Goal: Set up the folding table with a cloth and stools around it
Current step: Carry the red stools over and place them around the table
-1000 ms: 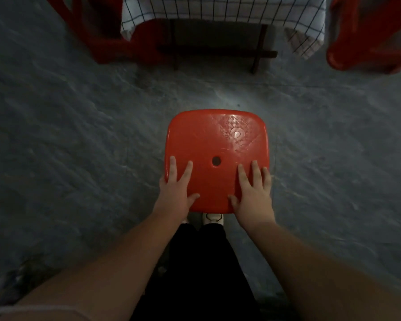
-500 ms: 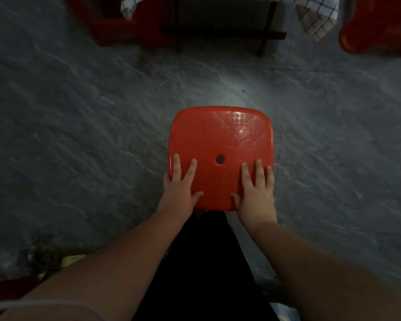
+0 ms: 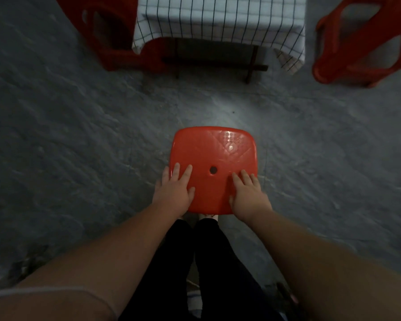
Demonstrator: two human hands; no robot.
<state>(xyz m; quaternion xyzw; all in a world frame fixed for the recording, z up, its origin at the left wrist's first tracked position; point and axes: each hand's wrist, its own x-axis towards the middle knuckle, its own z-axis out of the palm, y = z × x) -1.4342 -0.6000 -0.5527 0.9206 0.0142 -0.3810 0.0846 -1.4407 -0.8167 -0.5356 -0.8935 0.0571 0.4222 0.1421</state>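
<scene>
The red stool (image 3: 213, 172) stood on the grey floor (image 3: 79, 147), directly in front of the person's legs and well apart from the bench (image 3: 218, 17). Both hands lay on the near half of the seat. The left hand (image 3: 175, 192) rested at the near-left corner with straight fingers laid flat on the seat and the thumb spread toward the centre. The right hand (image 3: 247, 196) rested at the near-right corner in the same manner. Neither hand was clenched; whether any finger hooked under the seat edge could not be determined.

Compared with half a second earlier, the placement of the hands on the seat was unchanged, and the stool occupied the same position relative to the legs. The change lay in the view: the bench with its checked cloth (image 3: 218, 24) showed far more fully at the top of the frame. The head had lifted toward the bench.

Task status, as a judgement: the cloth was already draped over the bench, with corners hanging down. One red stool (image 3: 109, 42) stood at the left of the bench, partly under the hanging cloth, and another (image 3: 366, 47) stood at the right. The stool under the hands was not yet at the bench. The raised gaze suggested that the near side of the bench was the intended position for it.
</scene>
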